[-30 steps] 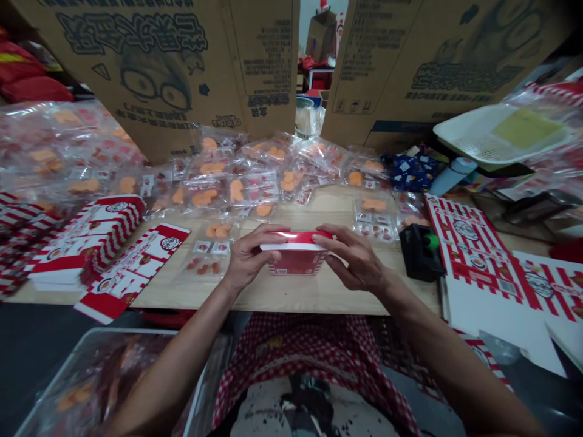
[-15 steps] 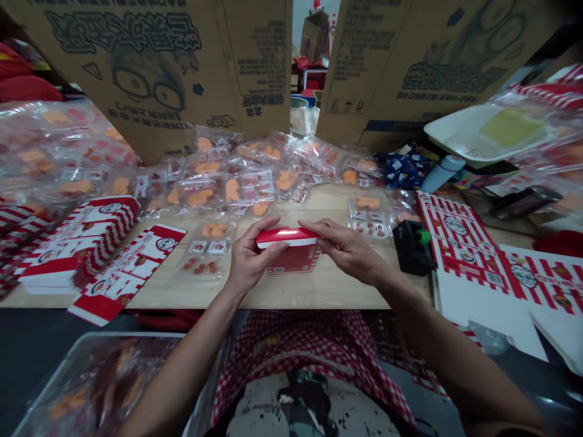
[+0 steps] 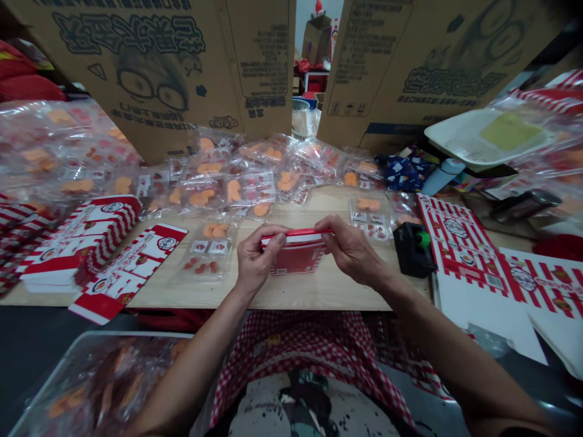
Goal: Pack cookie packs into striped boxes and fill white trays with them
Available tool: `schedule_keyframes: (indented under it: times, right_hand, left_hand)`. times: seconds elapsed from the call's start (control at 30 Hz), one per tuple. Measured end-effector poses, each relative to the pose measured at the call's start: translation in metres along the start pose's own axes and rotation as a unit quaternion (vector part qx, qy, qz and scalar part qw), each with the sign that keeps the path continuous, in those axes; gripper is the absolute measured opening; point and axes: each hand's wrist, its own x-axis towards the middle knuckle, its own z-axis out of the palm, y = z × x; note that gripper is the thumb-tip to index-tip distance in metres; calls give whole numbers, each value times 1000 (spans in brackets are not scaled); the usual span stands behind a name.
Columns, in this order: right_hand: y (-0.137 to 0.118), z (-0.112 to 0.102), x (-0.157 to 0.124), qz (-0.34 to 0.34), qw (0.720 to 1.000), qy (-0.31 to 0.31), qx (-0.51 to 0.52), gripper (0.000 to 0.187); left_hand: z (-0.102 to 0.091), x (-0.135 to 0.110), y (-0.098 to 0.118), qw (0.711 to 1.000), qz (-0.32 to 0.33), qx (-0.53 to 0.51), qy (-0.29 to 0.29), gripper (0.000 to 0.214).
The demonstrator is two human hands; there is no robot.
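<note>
Right now the red-striped carton [image 3: 296, 260] sits just above the bench [image 3: 328, 294], long axis running sideways between both hands. The left hand [image 3: 255, 258] grips its left end in a pinch, while the right hand [image 3: 350, 252] pinches the right end, fingertips on the red top edge.

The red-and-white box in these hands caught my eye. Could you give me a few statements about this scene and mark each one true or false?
1. The left hand and right hand both hold a red-and-white box. True.
2. A black device with a green button sits on the wooden table, right of the box. True.
3. The clear packets lie only on the floor. False: clear packets of orange pieces lie on the table, beyond the hands.
4. The checked cloth on the person's lap is blue and white. False: the checked cloth is red and white.
5. Large cardboard cartons stand behind the table. True.
</note>
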Motion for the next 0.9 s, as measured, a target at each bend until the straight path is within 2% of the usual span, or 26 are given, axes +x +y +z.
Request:
schedule_keyframes:
  times: [0.1, 0.17, 0.37, 0.53, 0.6, 0.73, 0.8, 0.9]
  right_hand:
    - [3, 1, -3, -10, 1000, 15, 7, 11]
    - [4, 1, 0, -10, 1000, 18, 3, 12]
    - [1, -2, 8, -45, 996, -16, -69, 14]
    - [5, -9, -3, -57, 997, -44, -8, 16]
    - [9, -8, -9, -73, 997, -37, -4, 25]
    - [14, 1, -18, -105, 994, 27, -34, 37]
    - [13, 4, -19, -68, 997, 41, 14, 33]
    - [8, 2, -18, 31, 993, 26, 112, 23]
  left_hand:
    - [-11, 6, 1, 995, 7, -29, -91, 15]
    - [-18, 12, 1, 992, 8, -24, -124, 15]
    - [-23, 21, 3, 989, 35, 34, -137, 14]
    - [-17, 17, 9, 986, 68, 41, -145, 15]
    - [-17, 17, 8, 982, 88, 54, -155, 19]
    - [-22, 19, 4, 976, 107, 78, -173, 23]
    - [-24, 20, 2, 976, 106, 82, -174, 22]
    - [-23, 19, 1, 977, 97, 95, -164, 21]
